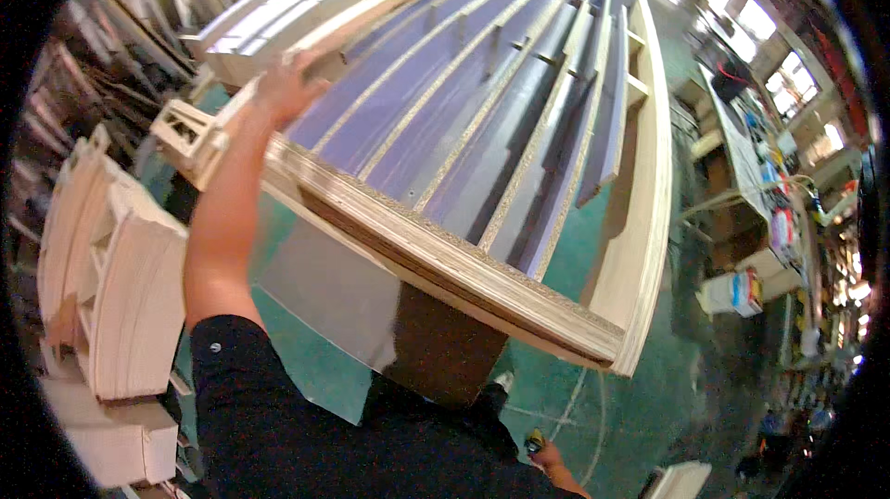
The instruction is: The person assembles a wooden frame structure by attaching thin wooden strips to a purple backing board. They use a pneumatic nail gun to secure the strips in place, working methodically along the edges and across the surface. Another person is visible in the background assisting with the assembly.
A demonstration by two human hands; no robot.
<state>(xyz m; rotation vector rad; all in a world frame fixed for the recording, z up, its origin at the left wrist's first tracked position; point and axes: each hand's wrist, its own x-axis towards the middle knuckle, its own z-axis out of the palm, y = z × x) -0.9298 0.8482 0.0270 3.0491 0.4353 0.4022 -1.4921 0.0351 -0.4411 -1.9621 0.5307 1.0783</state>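
A large wooden frame (464,238) with curved sides stretches away in front of me. Purple-faced boards (394,119) with bare chipboard edges stand in it as long slats. My left hand (289,91) is at the frame's left side near the front corner, fingers stretched out and slightly blurred. Whether it presses on the wood I cannot tell. Low at my right side, my right hand (553,458) is closed around a small yellow-and-black tool (534,442), its exact kind too small to make out.
Stacked curved wooden pieces (139,300) stand at left, with more light panels (278,22) behind. A brown-grey panel (343,286) is below the frame's front edge. A thin hose (603,406) runs over the green floor (556,397). A cluttered workbench (737,156) lines the right.
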